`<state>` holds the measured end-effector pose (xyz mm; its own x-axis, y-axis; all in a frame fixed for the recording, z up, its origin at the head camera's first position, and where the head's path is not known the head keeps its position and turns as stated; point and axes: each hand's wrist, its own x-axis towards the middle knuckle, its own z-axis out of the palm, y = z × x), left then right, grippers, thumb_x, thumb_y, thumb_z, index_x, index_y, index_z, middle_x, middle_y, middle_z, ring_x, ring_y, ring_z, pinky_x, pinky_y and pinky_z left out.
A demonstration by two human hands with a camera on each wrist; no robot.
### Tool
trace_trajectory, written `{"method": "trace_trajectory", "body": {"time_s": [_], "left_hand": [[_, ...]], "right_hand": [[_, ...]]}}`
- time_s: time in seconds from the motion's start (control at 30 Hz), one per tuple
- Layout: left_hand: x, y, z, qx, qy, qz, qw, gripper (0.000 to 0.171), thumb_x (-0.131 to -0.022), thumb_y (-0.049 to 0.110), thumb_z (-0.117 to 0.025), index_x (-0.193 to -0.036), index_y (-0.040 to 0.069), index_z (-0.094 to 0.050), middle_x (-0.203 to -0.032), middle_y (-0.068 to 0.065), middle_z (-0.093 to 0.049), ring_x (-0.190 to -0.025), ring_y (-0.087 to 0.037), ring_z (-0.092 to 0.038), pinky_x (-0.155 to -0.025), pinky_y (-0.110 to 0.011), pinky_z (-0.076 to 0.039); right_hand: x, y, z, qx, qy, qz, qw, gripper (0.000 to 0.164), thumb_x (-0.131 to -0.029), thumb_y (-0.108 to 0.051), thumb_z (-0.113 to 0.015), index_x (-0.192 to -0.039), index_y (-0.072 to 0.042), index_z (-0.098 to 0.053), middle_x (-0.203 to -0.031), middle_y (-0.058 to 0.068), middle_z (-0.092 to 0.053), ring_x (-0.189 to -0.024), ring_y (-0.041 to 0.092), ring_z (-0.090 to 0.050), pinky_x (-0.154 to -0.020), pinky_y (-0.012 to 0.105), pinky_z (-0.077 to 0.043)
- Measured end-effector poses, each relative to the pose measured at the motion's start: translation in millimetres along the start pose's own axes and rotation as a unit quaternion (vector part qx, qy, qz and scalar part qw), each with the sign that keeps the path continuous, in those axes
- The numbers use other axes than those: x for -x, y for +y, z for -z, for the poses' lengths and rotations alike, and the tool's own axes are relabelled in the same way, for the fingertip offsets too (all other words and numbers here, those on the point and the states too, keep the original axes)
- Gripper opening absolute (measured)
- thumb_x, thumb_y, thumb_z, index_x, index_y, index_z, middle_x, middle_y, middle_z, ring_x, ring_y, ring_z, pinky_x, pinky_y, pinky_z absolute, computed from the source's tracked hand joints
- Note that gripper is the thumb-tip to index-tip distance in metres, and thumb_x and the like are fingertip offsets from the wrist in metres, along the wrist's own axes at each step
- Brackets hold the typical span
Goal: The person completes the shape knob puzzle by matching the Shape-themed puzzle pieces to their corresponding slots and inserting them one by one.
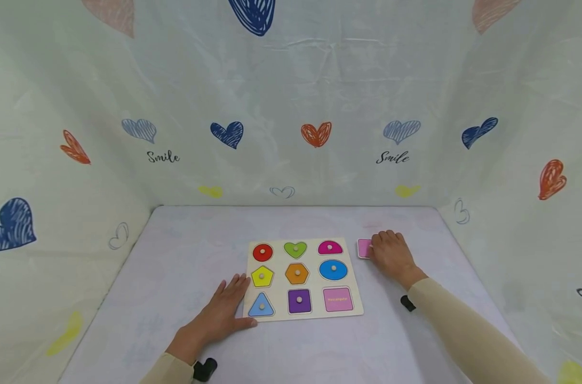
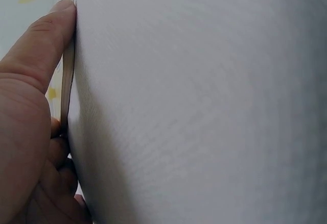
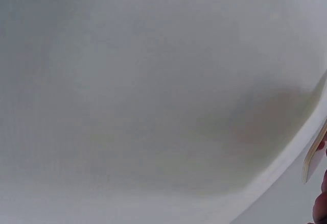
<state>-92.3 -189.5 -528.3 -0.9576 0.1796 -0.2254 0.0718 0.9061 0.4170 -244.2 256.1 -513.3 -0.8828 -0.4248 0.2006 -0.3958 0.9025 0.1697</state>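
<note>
A cream puzzle board lies on the table with coloured, knobbed shapes in three rows. At its lower right is a pink rectangular recess with small yellow lettering and no knob. My left hand rests at the board's lower left corner, fingers extended along the left edge, thumb at the near edge; the left wrist view shows the thumb against the board's side. Right of the board, my right hand pinches a pink rectangular puzzle piece, its fingers covering the right part. The right wrist view catches only the piece's edge.
The pale table reaches back to a white curtain printed with hearts and the word Smile. The curtain also stands along both sides. A dark wrist device is on the left wrist, another on the right.
</note>
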Motion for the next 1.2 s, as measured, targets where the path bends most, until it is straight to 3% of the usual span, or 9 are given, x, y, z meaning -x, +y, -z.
{"method": "trace_trajectory", "body": {"time_s": [0.5, 0.8, 1.2], "left_hand": [[-0.4, -0.4, 0.2, -0.001, 0.005, -0.004, 1.0, 0.112, -0.08, 0.051, -0.089, -0.168, 0.015, -0.03, -0.175, -0.005, -0.028, -0.165, -0.029, -0.015, -0.133, -0.054, -0.009], [-0.3, 0.5, 0.3, -0.002, 0.003, -0.004, 1.0, 0.112, -0.08, 0.05, -0.089, -0.167, 0.013, -0.031, -0.175, -0.005, -0.028, -0.165, -0.029, -0.015, -0.133, -0.054, -0.009], [-0.1, 0.9, 0.8, -0.003, 0.002, -0.004, 1.0, 0.112, -0.079, 0.049, -0.089, -0.167, 0.013, -0.03, -0.175, -0.005, -0.028, -0.165, -0.029, -0.015, -0.133, -0.054, -0.009]], "right_hand": [[6.7, -19.9, 12.2, 0.01, 0.022, 0.028, 0.999, 0.032, -0.095, -0.028, -0.08, -0.102, -0.002, -0.065, -0.086, 0.008, -0.059, -0.087, 0.027, -0.055, -0.079, 0.04, -0.048], [15.1, -33.1, 18.0, -0.004, 0.059, 0.057, 0.997, 0.031, -0.092, -0.027, -0.083, -0.094, -0.002, -0.064, -0.08, 0.007, -0.056, -0.082, 0.025, -0.053, -0.074, 0.038, -0.047], [28.4, -59.0, 22.1, -0.015, 0.062, 0.092, 0.994, 0.032, -0.09, -0.031, -0.085, -0.095, -0.005, -0.068, -0.084, 0.005, -0.062, -0.083, 0.021, -0.055, -0.073, 0.034, -0.046]]}}
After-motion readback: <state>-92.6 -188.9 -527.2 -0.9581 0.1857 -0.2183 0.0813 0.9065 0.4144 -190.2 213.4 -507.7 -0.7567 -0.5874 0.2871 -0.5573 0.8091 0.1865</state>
